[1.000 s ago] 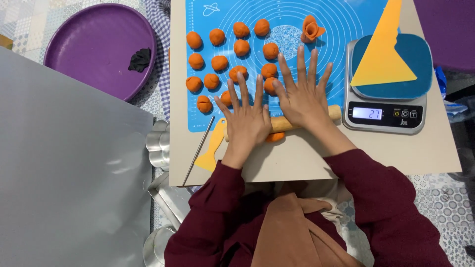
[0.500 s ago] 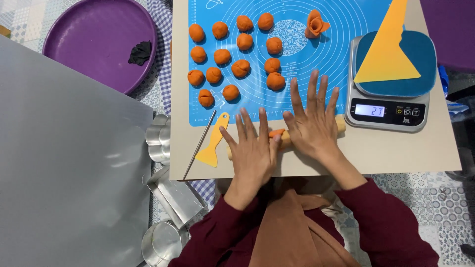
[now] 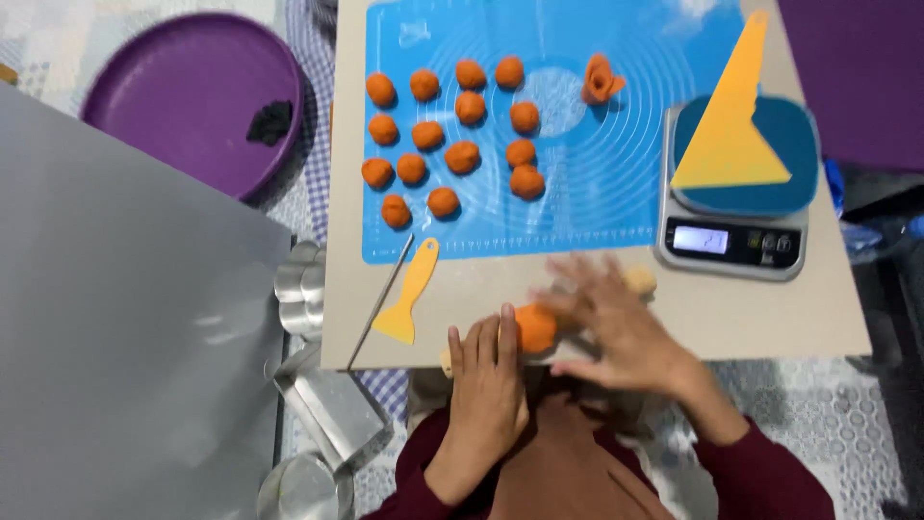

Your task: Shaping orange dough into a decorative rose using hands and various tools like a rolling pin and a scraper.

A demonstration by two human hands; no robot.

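We see both hands at the near edge of the table (image 3: 770,318), palms down, forearms in dark red sleeves coming up from the bottom of the view. The left hand (image 3: 486,376) lies flat with its fingers (image 3: 507,332) straight and pressed close together, pointing away from the body; the fingertips touch an orange dough piece (image 3: 535,327). The right hand (image 3: 616,323) is blurred; it is angled toward the left, fingers spread, and lies over the right part of a wooden rolling pin (image 3: 639,280), whose pale end shows just past the fingertips. The dough piece sits between the two hands, on or against the pin; we cannot tell which. We cannot tell how firmly either hand presses.

Left of the hands, a small yellow scraper (image 3: 409,294) lies on the table, with a thin metal rod (image 3: 380,300) just beside it. Farther back, a blue mat (image 3: 616,183) carries about fourteen orange dough balls (image 3: 463,157) in loose rows and one folded, flower-like orange piece (image 3: 600,79). To the right stands a kitchen scale (image 3: 731,241) with a large yellow triangular scraper (image 3: 731,135) resting on its blue platform. Off the table to the left we note a purple round tray (image 3: 173,87), a grey sheet (image 3: 106,337) and metal cutters (image 3: 303,289).
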